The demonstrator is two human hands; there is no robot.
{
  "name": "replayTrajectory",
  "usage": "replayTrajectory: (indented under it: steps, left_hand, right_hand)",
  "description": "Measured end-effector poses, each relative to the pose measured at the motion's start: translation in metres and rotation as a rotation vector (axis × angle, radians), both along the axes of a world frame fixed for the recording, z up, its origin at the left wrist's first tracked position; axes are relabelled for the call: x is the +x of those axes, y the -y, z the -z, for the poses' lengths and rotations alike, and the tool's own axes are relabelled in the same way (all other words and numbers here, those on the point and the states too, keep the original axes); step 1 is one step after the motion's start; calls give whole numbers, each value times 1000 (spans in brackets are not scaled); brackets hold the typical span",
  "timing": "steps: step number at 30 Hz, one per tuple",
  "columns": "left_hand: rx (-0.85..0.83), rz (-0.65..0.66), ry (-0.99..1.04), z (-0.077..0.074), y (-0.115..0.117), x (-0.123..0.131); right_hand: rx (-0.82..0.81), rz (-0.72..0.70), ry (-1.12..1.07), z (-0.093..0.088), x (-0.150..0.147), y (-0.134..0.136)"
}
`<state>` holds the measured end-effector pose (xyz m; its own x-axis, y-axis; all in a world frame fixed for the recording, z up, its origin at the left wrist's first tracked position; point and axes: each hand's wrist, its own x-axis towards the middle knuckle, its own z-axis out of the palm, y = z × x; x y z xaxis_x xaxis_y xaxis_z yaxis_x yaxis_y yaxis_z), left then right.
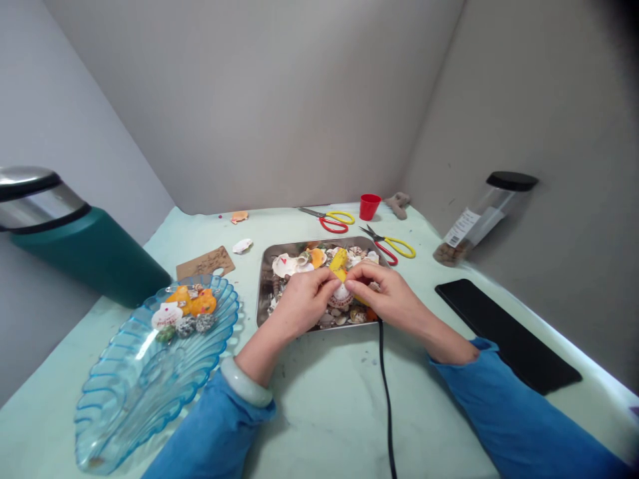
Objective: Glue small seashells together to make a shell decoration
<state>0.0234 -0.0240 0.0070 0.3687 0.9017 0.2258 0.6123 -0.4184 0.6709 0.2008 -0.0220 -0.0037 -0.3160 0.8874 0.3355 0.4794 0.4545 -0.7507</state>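
Both my hands meet over a metal tray (264, 293) filled with several coloured shells. My left hand (302, 299) and my right hand (384, 293) pinch together on a small yellow shell (340, 273) held just above the tray's middle. Fingers of both hands are closed around it. A pale bangle sits on my left wrist. A black cable (385, 392) runs from under my right hand toward me.
A blue shell-shaped glass dish (130, 386) with a few shells stands at the left. A green flask (74, 239) lies behind it. Two yellow-handled scissors (334, 219) (394, 246), a red cup (369, 206), a jar (479, 223) and a black phone (504, 332) lie around.
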Motion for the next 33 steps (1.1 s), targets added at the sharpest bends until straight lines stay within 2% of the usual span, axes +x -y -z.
replayTrajectory:
  steps: [8,16,20,24,33]
  left_hand:
    - [-25,0,24,0,1,0]
    - [-54,-9,87,0,3,1]
    - [-62,-58,142,4,0,0]
    - [-66,-106,172,6,-2,-1]
    - [-66,-9,129,3,0,0]
  right_hand:
    - [-21,5,-10,-1,0,0]
    - [-170,35,-166,5,2,-3]
    - [-140,28,-119,3,0,-2]
    - [-27,5,-14,-1,0,-1]
    - [21,-46,-10,-1,0,0]
